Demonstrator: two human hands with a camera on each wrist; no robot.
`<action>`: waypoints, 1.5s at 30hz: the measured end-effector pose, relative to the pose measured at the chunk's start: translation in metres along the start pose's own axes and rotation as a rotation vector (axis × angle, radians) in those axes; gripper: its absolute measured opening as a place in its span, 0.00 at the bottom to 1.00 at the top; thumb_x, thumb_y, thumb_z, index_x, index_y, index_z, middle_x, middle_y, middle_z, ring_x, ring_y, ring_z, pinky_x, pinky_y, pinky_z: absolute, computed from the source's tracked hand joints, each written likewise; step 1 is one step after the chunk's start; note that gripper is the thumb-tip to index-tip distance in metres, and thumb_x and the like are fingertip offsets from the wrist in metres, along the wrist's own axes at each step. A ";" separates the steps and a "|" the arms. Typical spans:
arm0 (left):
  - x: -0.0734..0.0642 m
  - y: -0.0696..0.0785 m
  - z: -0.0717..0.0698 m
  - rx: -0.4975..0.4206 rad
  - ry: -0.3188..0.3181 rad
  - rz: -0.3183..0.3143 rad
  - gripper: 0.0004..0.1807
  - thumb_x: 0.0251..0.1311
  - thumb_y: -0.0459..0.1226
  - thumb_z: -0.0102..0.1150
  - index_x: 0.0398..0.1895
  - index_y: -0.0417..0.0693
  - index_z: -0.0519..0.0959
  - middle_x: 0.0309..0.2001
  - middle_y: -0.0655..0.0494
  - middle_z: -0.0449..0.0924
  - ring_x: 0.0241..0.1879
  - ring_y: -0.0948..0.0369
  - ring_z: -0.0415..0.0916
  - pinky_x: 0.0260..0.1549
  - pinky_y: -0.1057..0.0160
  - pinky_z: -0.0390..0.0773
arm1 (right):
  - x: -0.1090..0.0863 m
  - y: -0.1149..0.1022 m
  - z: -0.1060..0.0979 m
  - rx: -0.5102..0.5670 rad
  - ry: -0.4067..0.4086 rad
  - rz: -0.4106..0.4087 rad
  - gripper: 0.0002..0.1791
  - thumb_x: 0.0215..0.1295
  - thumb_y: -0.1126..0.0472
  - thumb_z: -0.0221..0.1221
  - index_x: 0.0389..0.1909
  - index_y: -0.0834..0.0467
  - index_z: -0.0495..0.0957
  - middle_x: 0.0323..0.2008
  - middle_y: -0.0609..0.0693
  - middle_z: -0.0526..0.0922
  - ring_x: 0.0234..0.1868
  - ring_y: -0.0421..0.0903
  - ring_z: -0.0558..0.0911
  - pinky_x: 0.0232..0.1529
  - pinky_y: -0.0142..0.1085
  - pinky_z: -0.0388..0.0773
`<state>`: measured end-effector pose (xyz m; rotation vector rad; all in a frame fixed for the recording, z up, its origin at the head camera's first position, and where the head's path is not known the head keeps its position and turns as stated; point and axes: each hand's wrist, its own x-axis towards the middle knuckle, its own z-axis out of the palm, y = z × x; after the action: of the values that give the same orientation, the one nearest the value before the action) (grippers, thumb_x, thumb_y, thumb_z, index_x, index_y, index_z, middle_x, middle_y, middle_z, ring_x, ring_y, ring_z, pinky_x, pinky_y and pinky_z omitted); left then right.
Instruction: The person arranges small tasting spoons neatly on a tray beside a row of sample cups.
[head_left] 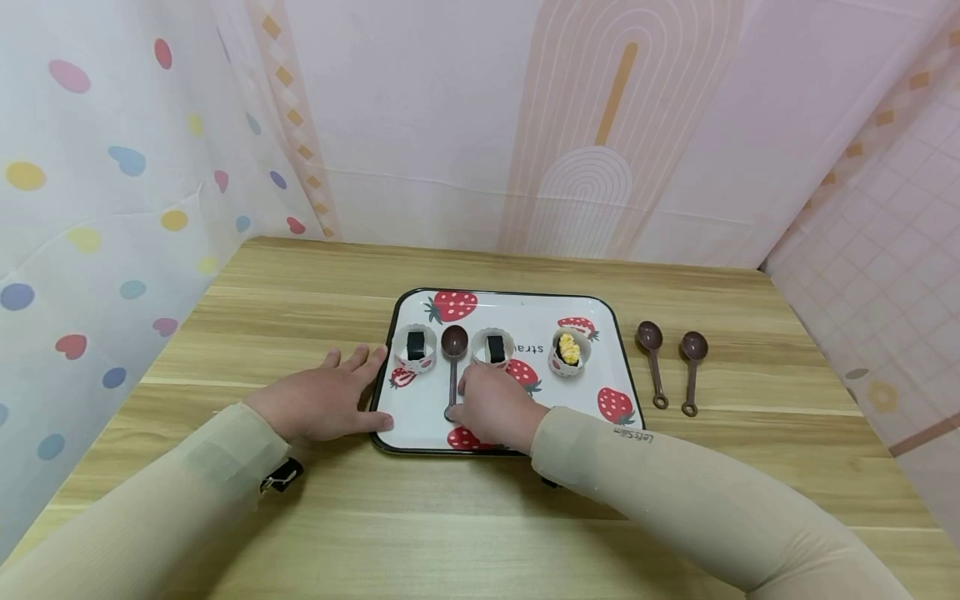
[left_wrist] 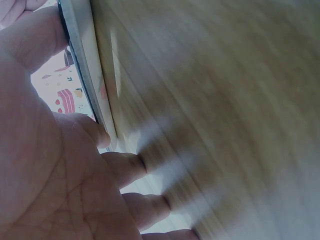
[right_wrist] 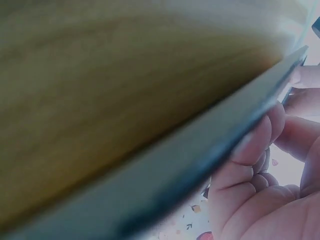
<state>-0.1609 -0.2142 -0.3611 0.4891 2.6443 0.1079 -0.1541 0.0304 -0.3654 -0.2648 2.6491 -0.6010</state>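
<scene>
A white tray (head_left: 525, 417) with a dark rim and strawberry prints lies on the table. My left hand (head_left: 330, 398) rests at its left edge, fingers spread and thumb over the rim. On the tray lies a brown measuring spoon (head_left: 453, 342), bowl pointing away from me. My right hand (head_left: 495, 406) pinches the handle near its ring end; the fingertips are partly hidden. Paper cups stand on either side of the spoon: a left cup (head_left: 427, 365) and a middle cup (head_left: 510, 340), each holding a black-wrapped piece. A right cup (head_left: 561, 367) holds a yellow-topped piece (head_left: 570, 349).
Right of the tray, two more brown measuring spoons lie side by side on the wooden table (head_left: 750, 483): a nearer spoon (head_left: 649, 335) and an outer spoon (head_left: 693, 345). Patterned curtains (head_left: 420, 125) hang behind the table and along both sides.
</scene>
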 end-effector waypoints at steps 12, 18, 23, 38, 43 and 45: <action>-0.001 0.002 -0.001 -0.006 -0.006 -0.004 0.64 0.62 0.74 0.55 0.87 0.43 0.45 0.84 0.31 0.46 0.77 0.20 0.45 0.65 0.26 0.69 | -0.016 0.002 -0.012 0.083 0.038 -0.072 0.16 0.75 0.50 0.65 0.55 0.54 0.82 0.40 0.45 0.87 0.35 0.41 0.82 0.37 0.34 0.80; 0.000 0.001 -0.001 -0.003 -0.005 -0.004 0.64 0.62 0.74 0.55 0.86 0.43 0.45 0.84 0.31 0.46 0.77 0.21 0.45 0.65 0.26 0.69 | -0.022 0.008 -0.023 0.040 0.176 -0.184 0.15 0.75 0.51 0.64 0.54 0.56 0.82 0.37 0.45 0.83 0.34 0.42 0.80 0.37 0.35 0.79; -0.001 0.001 -0.001 -0.009 -0.003 -0.003 0.64 0.62 0.74 0.55 0.87 0.43 0.45 0.84 0.31 0.45 0.77 0.21 0.44 0.65 0.25 0.68 | -0.022 0.015 -0.033 -0.010 0.281 -0.242 0.18 0.76 0.50 0.63 0.57 0.57 0.83 0.49 0.50 0.85 0.46 0.47 0.82 0.50 0.41 0.82; -0.002 0.001 -0.001 -0.013 -0.007 -0.008 0.65 0.61 0.74 0.56 0.87 0.44 0.45 0.84 0.31 0.45 0.77 0.21 0.44 0.64 0.26 0.69 | -0.018 0.042 -0.042 -0.193 0.384 -0.350 0.31 0.78 0.42 0.56 0.69 0.60 0.76 0.78 0.62 0.67 0.82 0.63 0.61 0.83 0.54 0.55; -0.001 0.001 -0.001 -0.013 -0.006 -0.006 0.65 0.61 0.74 0.56 0.87 0.44 0.45 0.84 0.31 0.45 0.77 0.21 0.44 0.64 0.25 0.69 | -0.019 0.046 -0.043 -0.250 0.366 -0.303 0.40 0.77 0.35 0.53 0.77 0.58 0.68 0.83 0.62 0.58 0.84 0.65 0.54 0.84 0.58 0.48; -0.001 0.001 -0.001 -0.013 -0.005 -0.006 0.65 0.61 0.74 0.56 0.87 0.43 0.45 0.84 0.31 0.45 0.77 0.21 0.44 0.64 0.25 0.69 | -0.019 0.048 -0.044 -0.268 0.359 -0.280 0.42 0.76 0.33 0.52 0.79 0.56 0.66 0.84 0.60 0.55 0.85 0.66 0.51 0.84 0.60 0.46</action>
<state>-0.1597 -0.2136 -0.3597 0.4763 2.6380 0.1216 -0.1601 0.0942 -0.3443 -0.6718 3.0701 -0.4038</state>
